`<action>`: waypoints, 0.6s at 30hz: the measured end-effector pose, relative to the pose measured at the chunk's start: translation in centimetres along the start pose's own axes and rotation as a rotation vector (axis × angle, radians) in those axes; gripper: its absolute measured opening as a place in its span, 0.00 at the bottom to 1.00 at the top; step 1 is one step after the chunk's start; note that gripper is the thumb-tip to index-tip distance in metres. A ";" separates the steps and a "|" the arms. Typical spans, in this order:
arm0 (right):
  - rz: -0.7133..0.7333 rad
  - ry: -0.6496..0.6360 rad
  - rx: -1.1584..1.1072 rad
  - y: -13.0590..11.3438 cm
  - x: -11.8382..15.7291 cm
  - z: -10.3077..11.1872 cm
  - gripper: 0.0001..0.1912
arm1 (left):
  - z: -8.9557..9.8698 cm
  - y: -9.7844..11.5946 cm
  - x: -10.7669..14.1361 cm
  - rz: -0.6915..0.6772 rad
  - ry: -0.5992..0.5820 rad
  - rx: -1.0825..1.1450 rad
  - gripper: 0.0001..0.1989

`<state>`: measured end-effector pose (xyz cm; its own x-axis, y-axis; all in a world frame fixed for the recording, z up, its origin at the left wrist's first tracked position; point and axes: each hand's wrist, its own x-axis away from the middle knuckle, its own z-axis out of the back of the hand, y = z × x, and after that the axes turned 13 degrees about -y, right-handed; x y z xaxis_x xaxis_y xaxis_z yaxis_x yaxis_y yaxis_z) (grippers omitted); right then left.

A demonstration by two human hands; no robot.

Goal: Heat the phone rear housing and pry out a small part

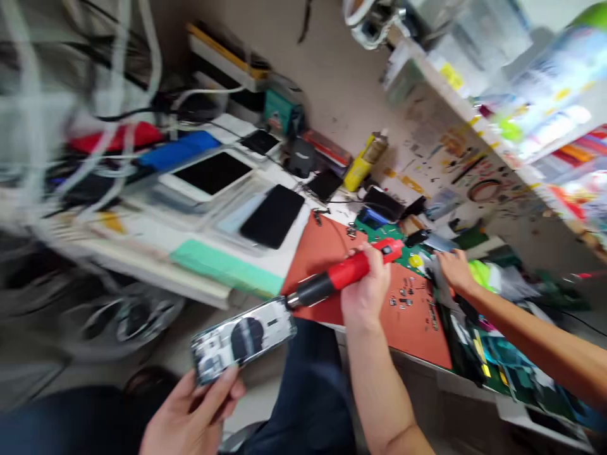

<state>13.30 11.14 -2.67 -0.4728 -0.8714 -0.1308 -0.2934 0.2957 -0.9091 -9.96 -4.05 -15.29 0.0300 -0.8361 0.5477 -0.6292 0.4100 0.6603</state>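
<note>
My left hand [199, 404] grips the lower end of an opened phone [272, 335], its bare inside facing up with a dark round coil in the middle. My right hand [367, 284] is wrapped round a straight red and black heat gun [344, 272]. The metal nozzle [293, 301] points at the phone's upper end; whether it touches the phone I cannot tell. Both things are held off the bench's front edge, above my legs. An orange-red mat [403, 335] lies behind and right of the heat gun, with small metal parts [405, 294] on it.
Another person's hand [455, 268] reaches in from the right among bags and parts. A black-screened phone [272, 217] and a white tablet [208, 175] lie on the bench at left. A yellow can [365, 161] stands at the back, below a loaded shelf [455, 95]. White cables hang at left.
</note>
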 end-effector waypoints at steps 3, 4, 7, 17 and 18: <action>-0.028 0.006 -0.073 1.2 2.7 -2.3 0.10 | -1.4 0.9 0.8 -0.067 -0.043 0.000 0.28; -0.033 0.007 -0.086 1.0 3.1 -2.6 0.11 | -1.6 1.0 0.9 -0.081 -0.055 -0.002 0.27; -0.035 0.007 -0.094 0.3 3.3 -2.8 0.14 | -1.5 1.0 1.0 -0.101 -0.077 0.002 0.26; 0.018 0.002 -0.059 0.7 2.4 -3.4 0.16 | -1.1 0.7 0.9 -0.106 -0.097 0.026 0.24; 0.014 0.005 -0.055 0.7 2.5 -3.3 0.16 | -1.1 0.7 0.9 -0.104 -0.098 0.026 0.24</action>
<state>9.16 10.42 -2.30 -0.4811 -0.8652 -0.1415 -0.3319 0.3292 -0.8840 -9.51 -4.04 -13.74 0.0214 -0.9057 0.4234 -0.6464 0.3105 0.6969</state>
